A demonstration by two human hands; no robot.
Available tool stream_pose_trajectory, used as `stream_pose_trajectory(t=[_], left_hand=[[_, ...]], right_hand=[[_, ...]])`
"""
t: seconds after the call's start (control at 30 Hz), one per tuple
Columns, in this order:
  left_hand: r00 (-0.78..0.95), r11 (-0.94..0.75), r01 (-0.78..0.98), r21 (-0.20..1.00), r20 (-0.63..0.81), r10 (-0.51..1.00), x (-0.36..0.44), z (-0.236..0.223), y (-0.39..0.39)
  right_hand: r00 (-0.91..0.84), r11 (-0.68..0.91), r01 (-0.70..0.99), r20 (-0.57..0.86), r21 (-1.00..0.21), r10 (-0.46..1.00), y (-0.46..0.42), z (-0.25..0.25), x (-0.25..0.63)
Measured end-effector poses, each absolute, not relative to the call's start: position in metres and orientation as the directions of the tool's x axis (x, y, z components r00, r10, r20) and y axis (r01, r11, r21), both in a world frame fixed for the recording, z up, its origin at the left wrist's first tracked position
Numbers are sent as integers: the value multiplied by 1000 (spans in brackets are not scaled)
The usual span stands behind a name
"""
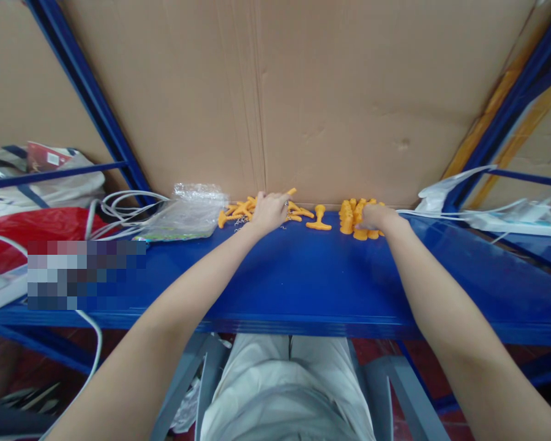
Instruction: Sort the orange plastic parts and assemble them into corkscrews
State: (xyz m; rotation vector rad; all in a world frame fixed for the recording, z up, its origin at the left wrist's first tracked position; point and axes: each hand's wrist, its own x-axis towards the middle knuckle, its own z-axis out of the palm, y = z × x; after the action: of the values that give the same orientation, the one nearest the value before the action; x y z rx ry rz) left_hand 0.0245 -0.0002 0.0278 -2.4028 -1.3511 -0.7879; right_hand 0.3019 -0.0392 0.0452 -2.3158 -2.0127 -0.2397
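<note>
Two heaps of small orange plastic parts lie at the back of a blue shelf [303, 282], against a cardboard wall. My left hand [270, 211] rests with curled fingers on the left heap [239, 211], closed over some of its pieces. My right hand [377, 215] lies on the right heap [351, 217], fingers curled into the pieces. One T-shaped orange part [319, 218] lies alone between the two hands.
A crumpled clear plastic bag [188, 211] and coiled white cables [119, 211] lie left of the heaps. Red and white bags [37, 226] fill the far left. White packets and cables [500, 214] sit at the right. Blue rack posts [92, 92] frame both sides.
</note>
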Motion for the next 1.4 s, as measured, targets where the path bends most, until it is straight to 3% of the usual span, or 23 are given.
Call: stream_pose_trajectory(t=[0.1, 0.47, 0.73, 0.87, 1.0, 1.13, 1.27, 1.4], left_hand=[[453, -511, 858, -49, 539, 710, 33, 30, 13], [477, -453, 879, -150, 302, 826, 46, 17, 47], [411, -403, 911, -86, 122, 903, 59, 32, 55], [459, -446, 889, -106, 206, 865, 67, 40, 45], [603, -590, 796, -137, 266, 752, 82, 36, 30], [720, -715, 692, -95, 154, 676, 103, 24, 23], [706, -705, 708, -35, 54, 706, 117, 14, 21], [697, -692, 717, -84, 64, 714, 119, 11, 20]], right_hand=[[190, -197, 973, 67, 120, 980, -40, 45, 299], [196, -208, 972, 112, 107, 974, -50, 48, 286], [212, -228, 963, 122, 145, 970, -50, 48, 287], [243, -258, 958, 121, 125, 962, -54, 51, 282], [259, -279, 953, 161, 115, 952, -57, 54, 278], [271, -295, 952, 230, 79, 935, -59, 55, 276], [285, -311, 950, 334, 27, 899, -59, 56, 274], [258, -283, 959, 412, 0, 874, -60, 57, 272]])
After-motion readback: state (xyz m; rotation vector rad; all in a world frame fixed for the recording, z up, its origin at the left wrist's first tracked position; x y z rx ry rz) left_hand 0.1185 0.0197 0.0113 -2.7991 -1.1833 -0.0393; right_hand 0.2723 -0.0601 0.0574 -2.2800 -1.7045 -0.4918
